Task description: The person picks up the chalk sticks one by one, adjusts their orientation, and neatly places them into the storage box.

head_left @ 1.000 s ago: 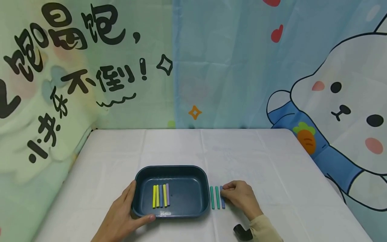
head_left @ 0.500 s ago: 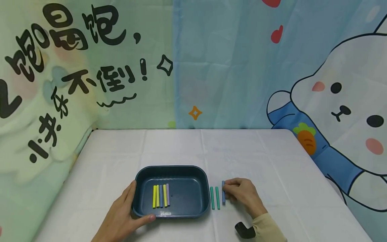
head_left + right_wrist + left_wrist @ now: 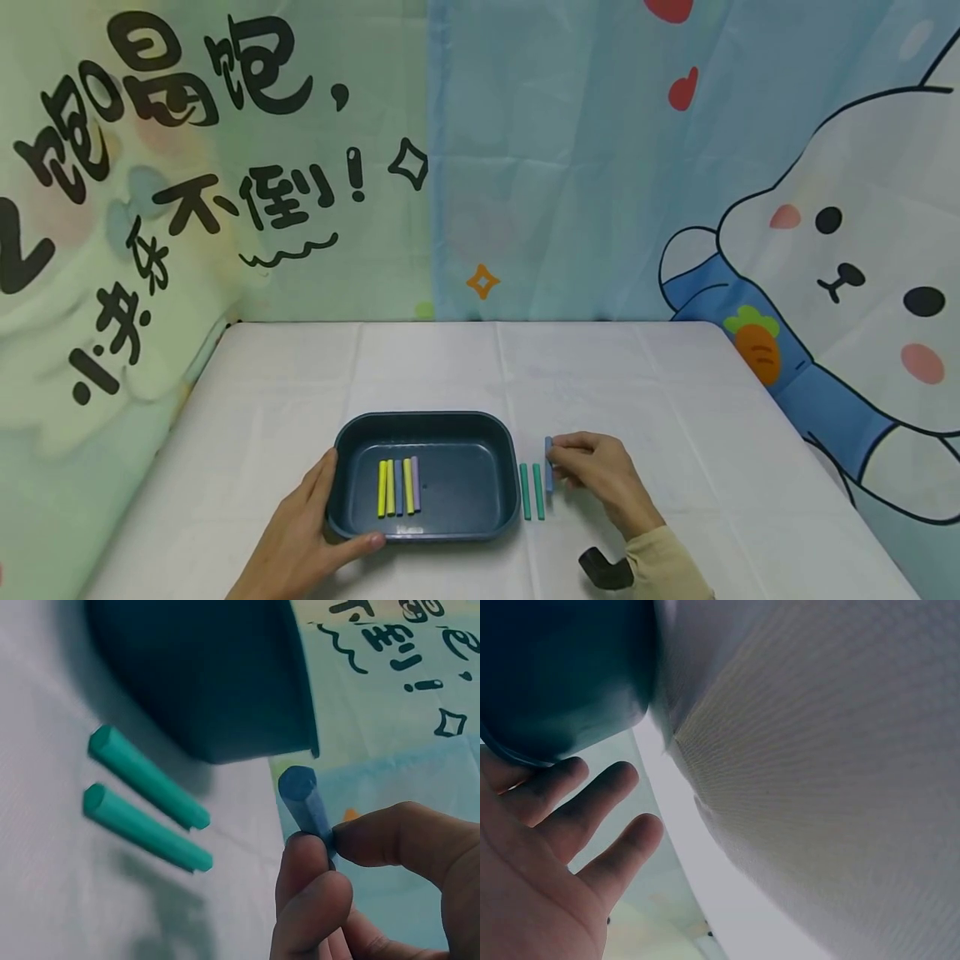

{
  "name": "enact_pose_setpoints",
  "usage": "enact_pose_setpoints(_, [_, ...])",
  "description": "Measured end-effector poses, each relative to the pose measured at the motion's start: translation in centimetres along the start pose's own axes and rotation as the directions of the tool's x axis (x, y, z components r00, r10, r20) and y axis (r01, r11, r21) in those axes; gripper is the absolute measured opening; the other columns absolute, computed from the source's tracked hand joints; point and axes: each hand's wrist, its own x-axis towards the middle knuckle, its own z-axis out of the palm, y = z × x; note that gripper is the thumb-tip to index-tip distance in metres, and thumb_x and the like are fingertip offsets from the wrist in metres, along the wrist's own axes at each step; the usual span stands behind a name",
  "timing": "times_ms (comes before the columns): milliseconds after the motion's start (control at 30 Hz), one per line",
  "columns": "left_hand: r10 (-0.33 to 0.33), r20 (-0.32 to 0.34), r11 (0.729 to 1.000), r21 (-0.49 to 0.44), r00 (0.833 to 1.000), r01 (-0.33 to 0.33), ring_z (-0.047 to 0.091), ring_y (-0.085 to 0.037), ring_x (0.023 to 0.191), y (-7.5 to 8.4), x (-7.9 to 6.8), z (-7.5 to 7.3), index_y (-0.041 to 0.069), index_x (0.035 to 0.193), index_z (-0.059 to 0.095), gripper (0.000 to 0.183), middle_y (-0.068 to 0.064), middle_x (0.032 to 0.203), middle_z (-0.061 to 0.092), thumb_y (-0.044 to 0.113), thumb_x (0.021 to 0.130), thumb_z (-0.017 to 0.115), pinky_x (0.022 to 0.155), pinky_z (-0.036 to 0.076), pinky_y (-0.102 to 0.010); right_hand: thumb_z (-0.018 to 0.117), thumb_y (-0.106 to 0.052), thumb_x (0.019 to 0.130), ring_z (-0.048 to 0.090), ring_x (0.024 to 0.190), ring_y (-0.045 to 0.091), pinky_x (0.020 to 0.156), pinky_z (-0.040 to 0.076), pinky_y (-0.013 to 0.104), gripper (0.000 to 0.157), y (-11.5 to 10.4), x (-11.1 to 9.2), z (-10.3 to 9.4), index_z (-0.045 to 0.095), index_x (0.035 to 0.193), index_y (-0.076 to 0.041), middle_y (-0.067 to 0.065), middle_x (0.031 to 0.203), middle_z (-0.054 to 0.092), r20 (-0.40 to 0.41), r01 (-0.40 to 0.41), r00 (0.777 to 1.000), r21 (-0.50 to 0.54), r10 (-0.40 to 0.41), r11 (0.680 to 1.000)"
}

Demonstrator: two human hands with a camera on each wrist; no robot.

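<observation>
My left hand (image 3: 300, 529) rests against the near left corner of a dark blue tray (image 3: 480, 533). Its thumb lies on the front rim and its fingers lie along the left side; the left wrist view shows them fairly straight. My right hand (image 3: 600, 475) pinches a blue hexagonal stick (image 3: 301, 793) between thumb and fingers, held upright and lifted off the table, right of the tray. Beside it, two green hexagonal sticks (image 3: 146, 776) lie on the cloth. Inside the tray sit several sticks in a row: yellow (image 3: 382, 489), blue (image 3: 399, 487) and purple (image 3: 416, 483).
A white cloth (image 3: 600, 375) covers the table. Behind it hangs a printed curtain (image 3: 555, 167) with lettering and a cartoon rabbit. A black band-like piece (image 3: 603, 571) is at the right wrist, by the beige sleeve (image 3: 667, 562).
My right hand has raised the blue stick off the cloth and moved it slightly away from me. The left hand and the tray stay in place.
</observation>
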Motion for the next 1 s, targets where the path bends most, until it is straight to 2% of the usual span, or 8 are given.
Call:
enact_pose_setpoints(467, [0.016,-0.009,1.000,-0.021,1.000,-0.016,0.047,-0.038,0.137,-0.1,0.0,0.1,0.001,0.159,0.026,0.123,-0.019,0.158,0.038,0.076,0.074,0.073,0.106,0.045,-0.055,0.076,-0.013,0.087,0.069,0.075,0.018,0.064,0.056,0.029,0.033,-2.0,-0.8,1.7,0.070,0.114,0.005,0.009,0.092,0.074,0.018,0.046,0.999,0.058,-0.047,0.997])
enact_pose_setpoints(800, [-0.069,0.073,0.998,-0.005,0.995,0.070,0.042,-0.040,0.140,0.3,0.2,-0.2,0.001,0.161,0.020,0.130,-0.021,0.161,0.033,0.082,0.072,0.069,0.110,0.041,-0.056,0.076,-0.013,0.087,0.070,0.075,0.020,0.063,0.056,0.029,0.029,-3.0,-1.0,3.0,0.072,0.112,0.002,0.009,0.091,0.074,0.030,0.069,0.997,0.090,-0.072,0.994])
enact_pose_setpoints(1000, [-0.047,0.047,0.999,-0.016,0.998,0.048,0.044,-0.039,0.139,0.3,0.0,-0.2,0.001,0.160,0.022,0.127,-0.020,0.160,0.034,0.079,0.073,0.071,0.109,0.042,-0.056,0.076,-0.013,0.087,0.069,0.073,0.020,0.061,0.055,0.028,0.030,-3.7,-1.1,3.8,0.072,0.112,0.002,0.009,0.089,0.074,0.050,0.082,0.995,0.116,-0.089,0.990])
